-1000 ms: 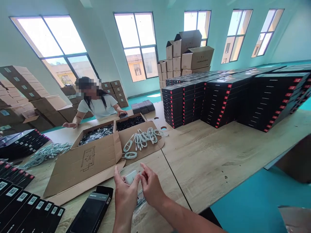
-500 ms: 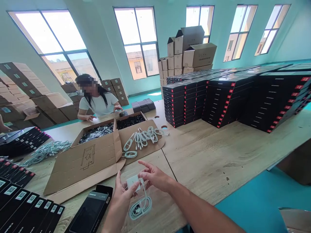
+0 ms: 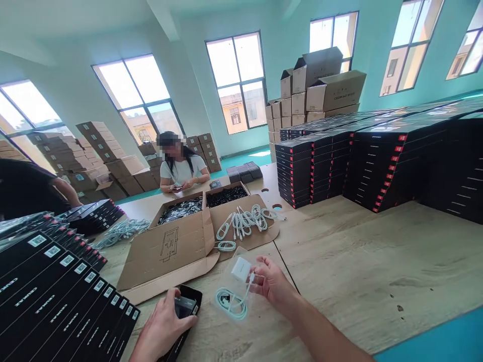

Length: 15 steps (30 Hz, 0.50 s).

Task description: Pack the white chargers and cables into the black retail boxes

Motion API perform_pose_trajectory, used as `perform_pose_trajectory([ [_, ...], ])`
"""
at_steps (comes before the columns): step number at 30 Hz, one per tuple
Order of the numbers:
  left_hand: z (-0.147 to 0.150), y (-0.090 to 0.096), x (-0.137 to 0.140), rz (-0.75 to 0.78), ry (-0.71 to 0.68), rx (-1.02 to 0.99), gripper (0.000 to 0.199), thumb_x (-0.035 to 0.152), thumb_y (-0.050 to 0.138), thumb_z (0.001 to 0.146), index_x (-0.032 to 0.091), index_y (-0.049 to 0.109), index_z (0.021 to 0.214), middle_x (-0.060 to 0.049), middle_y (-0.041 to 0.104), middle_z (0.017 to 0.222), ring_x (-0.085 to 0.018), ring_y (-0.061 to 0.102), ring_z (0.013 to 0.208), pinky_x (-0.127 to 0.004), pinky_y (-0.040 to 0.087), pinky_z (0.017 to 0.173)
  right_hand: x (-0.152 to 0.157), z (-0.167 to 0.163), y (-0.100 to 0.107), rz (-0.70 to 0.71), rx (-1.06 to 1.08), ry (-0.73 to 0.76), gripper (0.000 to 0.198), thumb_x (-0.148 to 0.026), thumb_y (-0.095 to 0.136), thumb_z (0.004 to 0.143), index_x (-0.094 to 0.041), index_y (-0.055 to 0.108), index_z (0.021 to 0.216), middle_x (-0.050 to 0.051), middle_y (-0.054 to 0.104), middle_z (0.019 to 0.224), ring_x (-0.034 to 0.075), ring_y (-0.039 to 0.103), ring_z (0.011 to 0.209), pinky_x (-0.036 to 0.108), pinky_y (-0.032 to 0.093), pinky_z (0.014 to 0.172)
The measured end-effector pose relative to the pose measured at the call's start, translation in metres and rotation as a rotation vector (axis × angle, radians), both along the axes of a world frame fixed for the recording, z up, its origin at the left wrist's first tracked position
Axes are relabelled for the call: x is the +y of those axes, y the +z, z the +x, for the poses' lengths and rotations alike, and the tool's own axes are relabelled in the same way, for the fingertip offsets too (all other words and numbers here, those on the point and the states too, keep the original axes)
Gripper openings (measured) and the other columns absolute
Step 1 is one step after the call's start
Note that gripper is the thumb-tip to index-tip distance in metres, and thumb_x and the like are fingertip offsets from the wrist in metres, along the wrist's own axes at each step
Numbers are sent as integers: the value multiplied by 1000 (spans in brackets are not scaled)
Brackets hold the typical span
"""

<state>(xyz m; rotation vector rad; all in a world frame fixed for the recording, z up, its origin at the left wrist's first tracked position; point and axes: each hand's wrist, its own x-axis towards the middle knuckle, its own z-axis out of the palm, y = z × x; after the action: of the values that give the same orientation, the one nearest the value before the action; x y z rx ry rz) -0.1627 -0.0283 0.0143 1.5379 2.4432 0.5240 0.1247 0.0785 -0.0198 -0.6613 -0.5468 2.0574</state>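
Note:
My right hand [image 3: 273, 284] is closed at the cable's plug end, beside a white charger block [image 3: 240, 269]. From there a coiled pale cable [image 3: 236, 309] hangs down, with a small black piece inside the coil. A hazy, see-through patch around the block and cable looks like a clear plastic bag. My left hand [image 3: 162, 322] grips an upright-lying black box [image 3: 186, 304] on the table, thumb on one side and fingers on the other. The hand covers much of this box; its grey upper end shows.
Cardboard cartons [image 3: 166, 203] of small dark parts stand ahead, several cables [image 3: 247, 221] lying on a flap. Black boxes are stacked at left [image 3: 68, 301] and right [image 3: 302, 173]. A co-worker [image 3: 184, 168] sits opposite; another person's dark sleeve [image 3: 30, 186] is far left.
My left hand has let go of the charger and moved left and down onto the black box. The charger and cable stay with my right hand, shifted right. The view has turned left.

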Motion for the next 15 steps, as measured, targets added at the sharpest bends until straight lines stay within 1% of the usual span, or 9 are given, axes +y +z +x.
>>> perform_pose_trajectory([
  [1,5,1,1,-2,-23,-3,65,39,70,56,17,60,116,-15,69,112,-40,65,113,-47,49,97,-3,-4,5,17,42,-21,74,-22,77,58,-24,43,123,0,71,86,19,70,72,34,55,70],
  [3,21,6,3,-10,-107,0,73,33,68,56,17,57,127,-16,65,126,-37,61,122,-45,46,102,-8,-16,15,67,124,-80,87,-21,78,61,-26,39,138,-1,70,90,18,70,76,36,57,76],
  [5,41,11,2,7,-189,20,78,32,67,59,19,53,134,-15,60,136,-36,56,130,-44,43,106,-11,-31,24,132,156,-164,90,-25,80,67,-30,39,146,-1,67,97,17,69,83,37,58,81],
  [7,57,15,1,63,-217,66,80,33,66,62,19,50,139,-16,58,140,-36,54,132,-46,43,106,-12,-44,28,203,122,-258,82,-32,79,73,-33,44,147,1,65,105,18,68,92,37,58,87],
  [10,69,15,1,241,-166,168,83,34,67,63,19,46,142,-18,60,137,-39,56,128,-50,46,102,-11,-52,26,278,17,-361,76,-40,80,75,-35,51,145,2,61,108,19,64,99,37,58,89],
  [13,68,8,3,420,-161,259,84,32,68,65,19,45,144,-20,60,136,-41,55,128,-53,43,104,-9,-43,21,322,-66,-369,73,-42,81,73,-33,56,141,3,61,104,20,63,97,38,60,84],
  [15,68,2,5,487,-201,263,85,28,68,65,20,44,146,-19,58,138,-41,54,131,-54,41,108,-8,-31,19,373,-108,-333,69,-42,81,74,-32,59,139,3,61,101,20,63,94,39,61,82],
])
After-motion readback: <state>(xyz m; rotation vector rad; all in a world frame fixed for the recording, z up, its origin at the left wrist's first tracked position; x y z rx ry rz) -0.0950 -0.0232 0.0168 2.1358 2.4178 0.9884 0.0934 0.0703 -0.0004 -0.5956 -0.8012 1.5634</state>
